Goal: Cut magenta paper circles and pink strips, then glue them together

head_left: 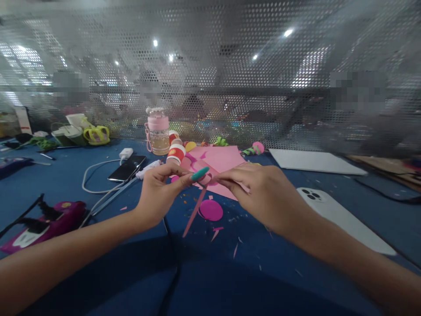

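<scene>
My left hand [164, 186] is closed, its thumb and fingers pinching a pink paper strip [194, 213] whose long end hangs down toward the table. A long teal nail [200, 174] shows on the thumb. Facing it, my right hand [263, 188] pinches the curled upper part of the same strip between thumb and fingertips. A thin dark edge shows by the curl, too small to name. Below the hands lies a magenta paper disc [211, 210] with small paper scraps [215, 234] around it. Pink paper sheets [223, 158] lie behind the fingers, partly hidden.
Red-and-white paper cups [176, 152] and a pink-lidded bottle [158, 134] stand behind. Left are a black phone [127, 168], a white cable [84, 175] and a purple power strip [62, 219]. A white phone-shaped object [348, 224] and closed white laptop [315, 161] lie right.
</scene>
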The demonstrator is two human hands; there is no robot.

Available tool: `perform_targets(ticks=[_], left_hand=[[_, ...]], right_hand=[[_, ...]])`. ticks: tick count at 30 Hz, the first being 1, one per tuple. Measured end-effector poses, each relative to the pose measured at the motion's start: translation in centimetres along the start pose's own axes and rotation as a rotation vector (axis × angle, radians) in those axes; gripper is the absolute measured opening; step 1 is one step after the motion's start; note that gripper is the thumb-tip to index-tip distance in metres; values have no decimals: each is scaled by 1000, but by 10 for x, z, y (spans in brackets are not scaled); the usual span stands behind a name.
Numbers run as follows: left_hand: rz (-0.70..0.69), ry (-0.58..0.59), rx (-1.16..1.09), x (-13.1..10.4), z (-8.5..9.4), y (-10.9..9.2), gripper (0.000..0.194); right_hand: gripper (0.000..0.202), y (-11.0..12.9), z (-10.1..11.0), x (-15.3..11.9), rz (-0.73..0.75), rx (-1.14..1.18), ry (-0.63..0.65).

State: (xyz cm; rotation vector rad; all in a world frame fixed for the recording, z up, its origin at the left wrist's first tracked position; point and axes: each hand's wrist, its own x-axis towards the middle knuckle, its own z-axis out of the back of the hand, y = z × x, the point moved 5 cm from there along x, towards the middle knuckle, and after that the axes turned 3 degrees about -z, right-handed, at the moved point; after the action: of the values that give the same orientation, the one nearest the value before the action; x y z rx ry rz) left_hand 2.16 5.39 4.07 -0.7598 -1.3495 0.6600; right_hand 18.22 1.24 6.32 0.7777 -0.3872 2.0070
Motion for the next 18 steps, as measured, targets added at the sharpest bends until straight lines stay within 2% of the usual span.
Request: perform_targets(ticks=[3, 7, 10, 12, 15, 18], left_hand=[[-9, -15, 2, 0, 1, 0, 9], [26, -65, -52, 1, 3, 1, 8], [63, -68, -104, 1, 2, 2, 9], [89, -80, -145, 2, 1, 3, 9], [115, -106, -194, 4, 1, 3, 7], [125, -84, -267, 5, 0, 1, 5]], right_hand=[[16, -4, 6, 1, -60, -13, 116], [22, -3, 17, 2, 77, 100, 217], [25, -7, 21, 2, 108, 194, 280], [24, -8, 23, 2, 95, 186, 246], [24, -3, 28, 0, 76, 67, 110], [27, 9, 31, -6, 104, -85, -13]])
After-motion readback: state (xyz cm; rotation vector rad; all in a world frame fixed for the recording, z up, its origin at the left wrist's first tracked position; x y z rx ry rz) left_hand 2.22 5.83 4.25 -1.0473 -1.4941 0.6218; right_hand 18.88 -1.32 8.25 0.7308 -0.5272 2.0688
